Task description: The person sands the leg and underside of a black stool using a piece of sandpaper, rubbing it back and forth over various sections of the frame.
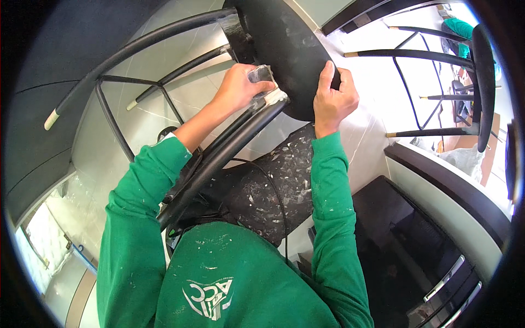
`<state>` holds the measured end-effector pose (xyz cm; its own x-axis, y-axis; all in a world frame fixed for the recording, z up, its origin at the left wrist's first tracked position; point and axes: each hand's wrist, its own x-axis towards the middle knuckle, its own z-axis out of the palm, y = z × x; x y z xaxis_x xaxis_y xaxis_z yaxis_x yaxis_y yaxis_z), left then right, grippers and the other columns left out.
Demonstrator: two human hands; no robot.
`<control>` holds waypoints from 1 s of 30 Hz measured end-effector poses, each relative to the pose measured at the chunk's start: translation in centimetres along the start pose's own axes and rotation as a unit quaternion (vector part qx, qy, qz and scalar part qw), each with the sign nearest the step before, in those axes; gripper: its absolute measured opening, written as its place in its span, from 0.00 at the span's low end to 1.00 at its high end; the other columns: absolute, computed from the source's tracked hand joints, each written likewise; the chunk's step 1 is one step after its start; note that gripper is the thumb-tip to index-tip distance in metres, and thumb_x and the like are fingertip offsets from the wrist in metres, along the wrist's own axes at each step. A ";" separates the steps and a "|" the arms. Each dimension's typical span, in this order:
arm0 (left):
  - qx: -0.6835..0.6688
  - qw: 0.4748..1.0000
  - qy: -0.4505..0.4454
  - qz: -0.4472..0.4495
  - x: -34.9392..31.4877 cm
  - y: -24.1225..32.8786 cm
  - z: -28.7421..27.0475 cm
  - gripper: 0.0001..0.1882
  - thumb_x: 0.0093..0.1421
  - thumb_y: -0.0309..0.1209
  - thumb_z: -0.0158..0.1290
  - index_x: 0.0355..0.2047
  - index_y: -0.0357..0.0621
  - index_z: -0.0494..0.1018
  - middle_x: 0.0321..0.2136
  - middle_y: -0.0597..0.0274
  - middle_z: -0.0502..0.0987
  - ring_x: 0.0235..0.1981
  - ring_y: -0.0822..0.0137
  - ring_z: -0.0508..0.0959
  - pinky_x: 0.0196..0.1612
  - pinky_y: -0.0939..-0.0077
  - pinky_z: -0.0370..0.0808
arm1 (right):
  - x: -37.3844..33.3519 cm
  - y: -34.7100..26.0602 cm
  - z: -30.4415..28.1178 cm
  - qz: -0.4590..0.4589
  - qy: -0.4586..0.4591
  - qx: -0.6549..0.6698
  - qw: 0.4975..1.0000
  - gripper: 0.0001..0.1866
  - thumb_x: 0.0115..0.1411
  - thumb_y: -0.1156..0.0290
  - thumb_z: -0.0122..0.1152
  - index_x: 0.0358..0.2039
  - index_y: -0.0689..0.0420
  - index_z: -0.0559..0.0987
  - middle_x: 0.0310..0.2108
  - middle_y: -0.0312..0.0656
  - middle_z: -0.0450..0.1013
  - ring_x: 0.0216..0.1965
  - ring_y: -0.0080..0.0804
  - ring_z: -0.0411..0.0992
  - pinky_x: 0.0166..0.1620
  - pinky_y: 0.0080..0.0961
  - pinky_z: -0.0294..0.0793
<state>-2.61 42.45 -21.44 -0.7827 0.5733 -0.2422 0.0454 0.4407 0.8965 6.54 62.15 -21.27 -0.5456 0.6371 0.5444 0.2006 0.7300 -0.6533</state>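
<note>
A black stool lies tipped over in front of me, its dark seat [287,52] toward the top and its legs pointing left and toward me. My left hand [240,87] is closed on a small grey pad, possibly folded sandpaper [260,74], with whitish edges. Fingers and pad are against the top of the nearest leg [232,142], beside a white, filler-like patch [276,97] where leg meets seat. The seat's right edge is gripped by my right hand [335,103], thumb on the surface facing me and fingers curled around the rim.
Another black stool [481,87] lies on its side at the upper right, near a person's green sleeve [459,27]. A glossy black cabinet [404,246] stands at the lower right. A dark panel [44,93] rises on the left. A thin black cable [276,191] crosses my paint-flecked trousers.
</note>
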 end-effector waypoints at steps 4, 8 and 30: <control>-0.020 1.000 0.012 -0.002 -2.7 -1.1 0.2 0.15 0.60 0.37 0.70 0.33 0.35 0.83 0.25 0.63 0.83 0.27 0.77 0.77 0.32 0.73 0.74 | 0.3 0.3 -0.1 -0.004 0.025 0.028 0.999 0.15 0.61 0.60 0.72 0.27 0.58 0.81 0.20 0.47 0.74 0.20 0.48 0.73 0.27 0.38 0.71; 0.085 0.996 0.012 -0.013 -0.8 1.1 0.2 0.11 0.59 0.32 0.70 0.35 0.37 0.85 0.26 0.66 0.84 0.26 0.78 0.77 0.33 0.75 0.75 | 0.2 0.2 0.3 -0.007 0.027 0.029 0.999 0.15 0.61 0.60 0.72 0.27 0.58 0.81 0.20 0.46 0.75 0.20 0.48 0.73 0.27 0.38 0.71; 0.050 0.999 0.018 -0.005 0.3 1.1 1.0 0.13 0.59 0.36 0.70 0.30 0.37 0.83 0.23 0.64 0.82 0.24 0.76 0.75 0.31 0.73 0.74 | 0.6 0.4 0.5 -0.010 0.034 0.012 0.999 0.15 0.60 0.59 0.72 0.26 0.57 0.81 0.20 0.46 0.74 0.20 0.47 0.73 0.27 0.37 0.71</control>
<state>-2.15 43.76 -20.92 -0.8053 0.5440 -0.2358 0.0983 0.5147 0.8517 5.88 62.68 -21.46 -0.4919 0.6390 0.5913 0.1701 0.7366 -0.6546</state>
